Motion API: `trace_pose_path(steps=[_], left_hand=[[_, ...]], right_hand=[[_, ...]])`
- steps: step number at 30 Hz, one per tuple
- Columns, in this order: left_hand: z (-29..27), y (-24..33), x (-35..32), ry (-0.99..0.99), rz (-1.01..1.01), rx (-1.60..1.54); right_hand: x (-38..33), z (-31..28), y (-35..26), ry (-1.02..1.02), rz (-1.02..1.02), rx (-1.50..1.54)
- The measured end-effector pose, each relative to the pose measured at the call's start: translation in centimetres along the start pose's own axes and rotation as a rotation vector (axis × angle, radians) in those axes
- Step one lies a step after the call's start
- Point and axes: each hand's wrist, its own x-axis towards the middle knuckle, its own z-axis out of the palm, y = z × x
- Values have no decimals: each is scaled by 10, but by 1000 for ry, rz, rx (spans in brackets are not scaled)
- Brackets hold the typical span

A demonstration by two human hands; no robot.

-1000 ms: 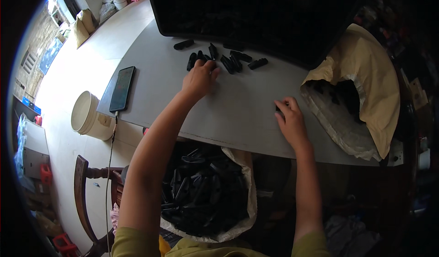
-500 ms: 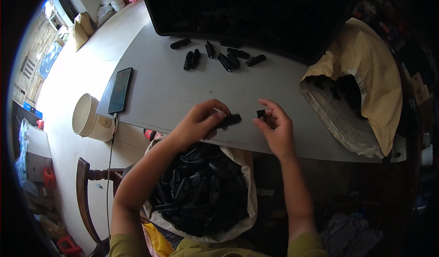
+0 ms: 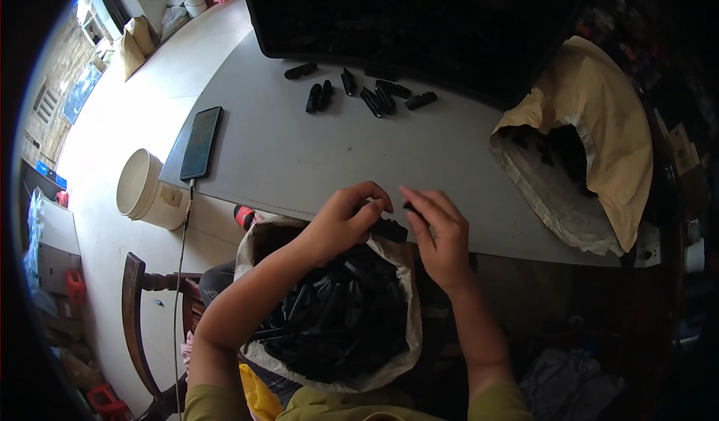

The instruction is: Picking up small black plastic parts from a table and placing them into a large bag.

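Observation:
My left hand (image 3: 346, 220) and my right hand (image 3: 440, 230) meet at the near edge of the grey table (image 3: 299, 159), both on a small black plastic part (image 3: 391, 230). The left fingers pinch one end, the right fingers press the other. Directly below them stands an open white sack (image 3: 408, 324) full of black plastic pieces (image 3: 337, 316). Several more black parts (image 3: 359, 95) lie in a loose row at the far side of the table.
A black phone (image 3: 201, 142) with a cable lies at the table's left edge. A white bucket (image 3: 142, 187) stands on the floor left of it. A tan sack (image 3: 592, 121) lies open on the right. A large dark panel (image 3: 419, 17) lines the back. A wooden chair (image 3: 138, 309) is below left.
My left hand picked a black part from the far row and drew it back to the near edge. My right hand came in from the right to meet it over the sack.

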Motion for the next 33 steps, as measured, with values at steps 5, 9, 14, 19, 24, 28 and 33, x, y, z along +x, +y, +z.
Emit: trace_pose_path(steps=[5,9,14,19,24,28,33], left_hand=[[9,2,-2,88,-37,-103],[9,2,-5,116,-43,-147],[6,1,-7,168,-5,-129],[7,-1,-9,155,-20,-107],[14,1,-12,171,-35,-168],[25,-2,-12,266,70,-337],[19,1,-18,230,113,-157]], right_hand=[[-3,16,-7,90,-178,-92],[-14,10,-4,114,2,119],[-17,6,-2,143,-100,84],[-20,7,-1,186,-137,99],[-22,10,-6,221,-181,56],[-16,16,-17,248,-174,78],[-21,18,-9,218,-118,208]])
